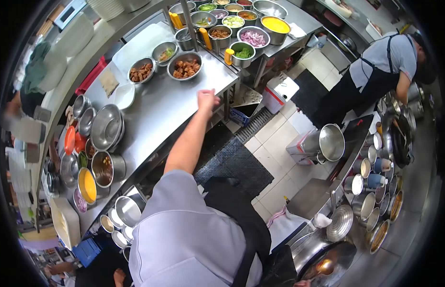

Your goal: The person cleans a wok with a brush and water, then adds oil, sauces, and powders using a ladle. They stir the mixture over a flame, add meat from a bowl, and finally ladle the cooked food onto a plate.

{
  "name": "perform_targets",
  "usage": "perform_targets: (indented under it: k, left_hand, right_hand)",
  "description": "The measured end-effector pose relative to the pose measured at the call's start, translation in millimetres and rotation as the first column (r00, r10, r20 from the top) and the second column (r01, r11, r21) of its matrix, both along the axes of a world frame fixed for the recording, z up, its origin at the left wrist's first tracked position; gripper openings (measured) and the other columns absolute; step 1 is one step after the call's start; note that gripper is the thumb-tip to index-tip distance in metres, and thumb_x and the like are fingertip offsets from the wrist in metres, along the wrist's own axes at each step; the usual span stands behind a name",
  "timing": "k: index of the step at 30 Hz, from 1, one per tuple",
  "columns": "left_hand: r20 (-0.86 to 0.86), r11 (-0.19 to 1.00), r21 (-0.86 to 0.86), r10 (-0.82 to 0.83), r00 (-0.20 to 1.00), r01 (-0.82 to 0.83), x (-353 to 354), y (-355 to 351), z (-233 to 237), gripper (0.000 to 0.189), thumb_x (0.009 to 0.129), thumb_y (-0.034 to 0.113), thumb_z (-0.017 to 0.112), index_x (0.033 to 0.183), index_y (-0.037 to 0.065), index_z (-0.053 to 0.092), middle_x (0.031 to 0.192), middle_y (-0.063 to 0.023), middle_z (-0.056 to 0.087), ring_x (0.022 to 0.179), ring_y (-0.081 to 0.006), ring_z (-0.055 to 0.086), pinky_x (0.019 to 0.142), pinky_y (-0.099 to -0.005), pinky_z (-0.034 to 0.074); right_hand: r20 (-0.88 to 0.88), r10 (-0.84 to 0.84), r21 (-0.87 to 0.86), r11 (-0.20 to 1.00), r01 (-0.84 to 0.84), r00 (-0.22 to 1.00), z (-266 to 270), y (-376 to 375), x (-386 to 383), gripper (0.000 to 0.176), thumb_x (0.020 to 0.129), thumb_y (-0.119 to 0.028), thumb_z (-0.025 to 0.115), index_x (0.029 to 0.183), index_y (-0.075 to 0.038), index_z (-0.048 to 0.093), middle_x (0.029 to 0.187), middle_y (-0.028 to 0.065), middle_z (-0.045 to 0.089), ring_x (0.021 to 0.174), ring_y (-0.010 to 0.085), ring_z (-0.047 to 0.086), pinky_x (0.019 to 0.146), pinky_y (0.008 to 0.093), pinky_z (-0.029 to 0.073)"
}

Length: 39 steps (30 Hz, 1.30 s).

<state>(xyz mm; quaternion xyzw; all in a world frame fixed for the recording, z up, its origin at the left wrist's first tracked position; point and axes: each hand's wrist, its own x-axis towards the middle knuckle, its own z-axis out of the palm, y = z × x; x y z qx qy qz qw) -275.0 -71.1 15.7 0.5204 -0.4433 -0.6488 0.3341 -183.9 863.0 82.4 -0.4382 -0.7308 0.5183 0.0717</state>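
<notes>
left hand (208,98) over steel table (155,115) edge near meat bowl (185,67), grip unclear | right hand (301,283) barely visible by wok (337,253), unclear

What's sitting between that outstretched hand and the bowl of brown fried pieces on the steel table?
Nothing: in the head view, only bare steel table top lies between the left hand and the bowl of brown fried pieces.

a long steel table (160,110) carries a meat bowl (185,66) near its far end. a second meat bowl (141,71) and a greens bowl (164,50) sit beside it. nearer lie a white dish (123,95), stacked steel bowls (107,126), a pot (105,168) and a yellow sauce bowl (87,185).
</notes>
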Motion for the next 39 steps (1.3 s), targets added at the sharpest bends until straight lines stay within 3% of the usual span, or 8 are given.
perform_targets:
  k: [6,8,11,17,21,31,35,39]
  left_hand:
    - [-0.394,0.878,0.246,0.477,0.786,-0.41,11.3,-139.8,-26.0,0.045,0.088,0.01,0.065,0.128,0.0,0.047,0.122,-0.0148,0.055,0.099,-0.0324,0.062,0.078,-0.0512,0.057]
    - [-0.576,0.911,0.297,0.409,0.708,-0.284,24.6,-165.6,-52.3,0.048,0.086,0.004,0.059,0.131,0.003,0.046,0.12,-0.0166,0.057,0.096,-0.0332,0.062,0.075,-0.0568,0.055]
    - [0.368,0.852,-0.36,-0.244,0.897,0.379,52.4,-165.6,-92.8,0.018,0.089,0.018,0.06,0.097,0.004,0.067,0.082,-0.0101,0.065,0.071,-0.0241,0.062,0.058,-0.0418,0.047]
    - [-0.131,0.989,-0.044,-0.145,0.981,0.14,3.4,8.8,-16.9,0.036,0.09,0.007,0.059,0.117,-0.017,0.052,0.116,-0.0183,0.061,0.095,-0.0263,0.064,0.077,-0.0335,0.055]
    - [-0.094,0.826,-0.002,-0.562,0.822,0.564,-31.7,140.0,13.0,0.036,0.085,0.004,0.06,0.118,-0.009,0.054,0.111,-0.0155,0.063,0.092,-0.0238,0.064,0.073,-0.0312,0.053]
    - [-0.397,-0.014,0.004,-0.918,-0.011,1.0,-96.8,465.9,93.8,0.047,0.087,-0.006,0.052,0.133,-0.002,0.042,0.129,-0.0154,0.055,0.115,-0.0276,0.057,0.096,-0.0439,0.05]
    - [-0.381,-0.211,-0.027,-0.902,-0.205,0.977,-107.9,572.6,127.3,0.044,0.088,-0.004,0.049,0.131,-0.001,0.044,0.125,-0.0143,0.057,0.11,-0.0266,0.061,0.086,-0.0412,0.057]
    - [-0.348,-0.325,-0.057,-0.88,-0.324,0.944,-115.9,652.9,133.9,0.041,0.087,-0.002,0.05,0.128,-0.001,0.046,0.121,-0.0143,0.059,0.103,-0.0253,0.065,0.081,-0.0396,0.059]
  right_hand:
    - [-0.044,-0.027,-0.107,0.994,0.022,0.999,-25.0,15.9,7.4,0.045,0.089,-0.026,0.06,0.127,-0.002,0.053,0.068,0.009,0.06,0.05,0.022,0.055,0.042,0.0327,0.044]
    - [0.502,0.139,0.782,0.349,-0.516,0.854,-47.8,8.2,25.0,0.041,0.085,-0.019,0.054,0.12,0.003,0.056,0.105,0.0275,0.065,0.093,0.0472,0.061,0.08,0.0515,0.05]
    - [0.317,0.159,0.679,0.65,-0.341,0.935,-28.1,-30.5,38.1,0.054,0.084,-0.005,0.055,0.136,0.008,0.046,0.095,0.0222,0.067,0.083,0.0364,0.066,0.074,0.0432,0.053]
    - [-0.51,-0.406,-0.797,0.556,-0.238,0.759,33.3,-6.6,26.8,0.016,0.095,-0.022,0.06,0.092,-0.006,0.06,0.058,0.001,0.05,0.047,0.0118,0.049,0.04,0.0273,0.04]
    - [0.112,-0.065,0.689,0.724,-0.03,0.992,-51.7,-22.1,21.3,0.063,0.093,-0.017,0.06,0.147,-0.002,0.032,0.065,0.0054,0.059,0.045,0.0159,0.053,0.043,0.0292,0.044]
    - [-0.379,-0.419,-0.604,0.788,0.123,0.825,52.4,-13.0,45.5,0.068,0.091,-0.018,0.065,0.148,-0.002,0.032,0.064,0.0028,0.056,0.047,0.0112,0.051,0.042,0.026,0.04]
    - [0.248,-0.069,0.641,0.759,-0.111,0.966,0.5,-31.4,57.4,0.06,0.092,-0.013,0.056,0.146,-0.001,0.032,0.07,0.0198,0.064,0.06,0.0363,0.064,0.057,0.0468,0.051]
    - [0.112,-0.004,0.439,0.897,-0.046,0.994,51.4,-81.6,77.1,0.057,0.093,-0.013,0.053,0.146,-0.003,0.033,0.077,0.0209,0.065,0.059,0.0355,0.064,0.057,0.0472,0.052]
